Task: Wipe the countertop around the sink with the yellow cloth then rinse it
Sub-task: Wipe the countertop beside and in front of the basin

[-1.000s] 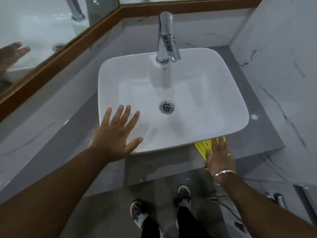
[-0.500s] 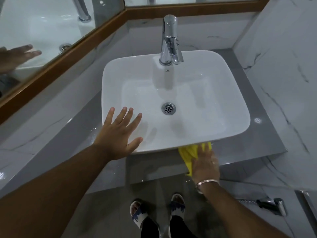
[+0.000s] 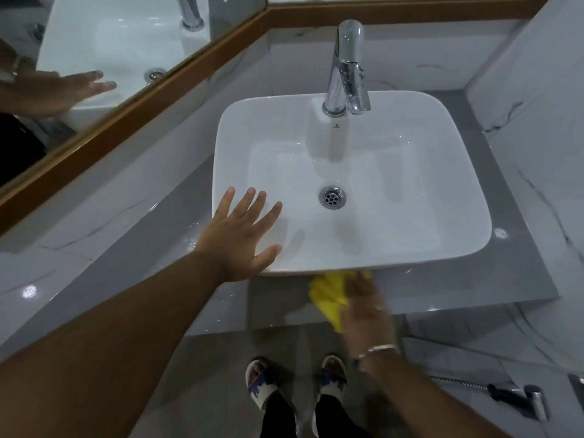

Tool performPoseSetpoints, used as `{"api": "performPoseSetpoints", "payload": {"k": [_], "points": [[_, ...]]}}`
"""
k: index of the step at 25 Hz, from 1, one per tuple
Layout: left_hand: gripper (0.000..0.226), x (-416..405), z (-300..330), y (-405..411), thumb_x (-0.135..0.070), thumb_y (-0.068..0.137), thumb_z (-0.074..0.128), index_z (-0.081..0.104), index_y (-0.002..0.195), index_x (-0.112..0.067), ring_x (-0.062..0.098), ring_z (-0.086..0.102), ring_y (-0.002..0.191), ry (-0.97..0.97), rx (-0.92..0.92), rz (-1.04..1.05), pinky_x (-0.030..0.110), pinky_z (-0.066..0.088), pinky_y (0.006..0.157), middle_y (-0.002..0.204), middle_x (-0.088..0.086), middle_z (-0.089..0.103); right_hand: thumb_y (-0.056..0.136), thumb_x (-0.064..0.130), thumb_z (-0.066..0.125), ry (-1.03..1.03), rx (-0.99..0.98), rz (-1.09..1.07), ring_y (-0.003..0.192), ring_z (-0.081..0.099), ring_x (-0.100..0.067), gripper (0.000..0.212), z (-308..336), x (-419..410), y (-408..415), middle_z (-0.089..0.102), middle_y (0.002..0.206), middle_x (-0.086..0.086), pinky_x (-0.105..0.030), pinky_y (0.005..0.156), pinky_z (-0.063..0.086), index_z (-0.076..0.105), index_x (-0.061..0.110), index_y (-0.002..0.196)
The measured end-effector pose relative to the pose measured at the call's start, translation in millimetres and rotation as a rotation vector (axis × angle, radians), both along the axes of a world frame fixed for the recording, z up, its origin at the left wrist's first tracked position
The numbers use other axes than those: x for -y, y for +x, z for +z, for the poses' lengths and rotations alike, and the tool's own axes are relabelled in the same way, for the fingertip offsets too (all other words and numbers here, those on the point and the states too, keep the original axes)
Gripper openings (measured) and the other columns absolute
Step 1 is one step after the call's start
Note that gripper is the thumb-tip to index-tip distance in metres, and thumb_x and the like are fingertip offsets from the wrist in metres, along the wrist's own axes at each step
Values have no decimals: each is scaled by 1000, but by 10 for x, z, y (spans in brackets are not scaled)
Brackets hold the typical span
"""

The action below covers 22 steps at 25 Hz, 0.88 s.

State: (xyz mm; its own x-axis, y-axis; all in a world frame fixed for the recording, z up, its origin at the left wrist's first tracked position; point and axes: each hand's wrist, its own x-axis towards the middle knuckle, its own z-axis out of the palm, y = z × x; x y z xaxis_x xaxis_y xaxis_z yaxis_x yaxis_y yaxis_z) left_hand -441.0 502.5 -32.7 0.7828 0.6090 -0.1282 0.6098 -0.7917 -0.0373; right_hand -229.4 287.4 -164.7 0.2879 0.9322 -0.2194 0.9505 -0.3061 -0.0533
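The grey counter carries a white rectangular sink with a chrome tap at its back edge. Under the tap there is a small dark logo, too small to read. The left hand lies flat and open, fingers spread, on the front-left rim of the sink. The right hand, blurred, presses the yellow cloth on the front strip of the counter, just under the sink's front edge; if the fingers grip it I cannot tell. Compared with half a second ago, the cloth and the right hand are further left along the front strip, while the left hand keeps its place.
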Motion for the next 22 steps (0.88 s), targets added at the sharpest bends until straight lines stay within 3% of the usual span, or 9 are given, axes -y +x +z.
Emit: {"api": "performPoseSetpoints", "payload": {"k": [3, 5, 7, 8, 9, 11, 13, 17, 22], "points": [[76, -13, -13, 5, -65, 89, 16, 17, 152, -23, 34, 13, 147, 5, 2, 3, 59, 4, 118, 159, 13, 20, 81, 35, 28, 31, 59, -449, 128, 37, -47, 66, 165, 274, 598, 38, 143, -29, -52, 109, 26, 39, -1, 136], [76, -5, -20, 10, -65, 88, 15, 16, 152, -23, 33, 13, 148, 0, -6, -1, 59, 3, 118, 160, 13, 20, 78, 30, 25, 24, 15, -572, 129, 35, -48, 68, 263, 114, 325, 35, 144, -31, -54, 104, 35, 37, -1, 138], [76, 4, -13, 5, -65, 89, 14, 16, 152, -23, 33, 13, 148, 0, -9, 3, 59, 2, 118, 159, 14, 20, 74, 28, 31, 122, -142, -462, 124, 47, -36, 66, 383, -100, -330, 42, 141, -23, -37, 95, 44, 44, 6, 135], [76, 7, -5, 7, -65, 89, 14, 16, 152, -23, 32, 13, 148, 0, -12, 1, 59, 2, 118, 159, 14, 21, 71, 30, 38, 149, -215, -297, 117, 55, -28, 60, 437, -186, -660, 50, 134, -21, -28, 87, 45, 53, 13, 127], [75, 9, 2, 8, -64, 90, 14, 17, 152, -23, 32, 14, 148, 2, -16, -2, 59, 2, 118, 159, 15, 23, 68, 33, 45, 127, -239, -85, 114, 58, -23, 57, 419, -227, -985, 54, 132, -17, -27, 88, 44, 58, 17, 122], [75, 20, 16, 6, -64, 90, 16, 16, 153, -22, 31, 14, 148, 6, -29, 5, 58, 0, 118, 158, 15, 24, 66, 36, 51, 24, -214, 337, 125, 49, -27, 66, 344, -262, -1363, 41, 145, -10, -36, 99, 39, 51, 21, 130], [75, 24, 20, 19, -64, 90, 14, 12, 153, -24, 30, 10, 148, 1, -49, 13, 57, -4, 118, 160, 14, 20, 69, 31, 42, 27, -214, 416, 126, 49, -29, 67, 197, -278, -1159, 39, 148, -6, -40, 98, 45, 45, 23, 135], [74, 11, -5, 8, -65, 90, 10, 7, 153, -25, 29, 6, 149, 16, -91, 16, 56, -7, 118, 161, 12, 16, 73, 30, 47, 43, -178, 238, 128, 46, -37, 67, 146, 123, -44, 36, 147, -15, -50, 96, 47, 39, 12, 138], [73, 14, -1, 18, -64, 91, 11, 4, 153, -28, 28, 2, 149, -2, -99, 16, 55, -8, 118, 162, 10, 11, 80, 41, 29, 9, -55, -291, 126, 39, -49, 70, 206, 434, 1152, 35, 144, -30, -58, 100, 37, 39, -1, 135]]}}
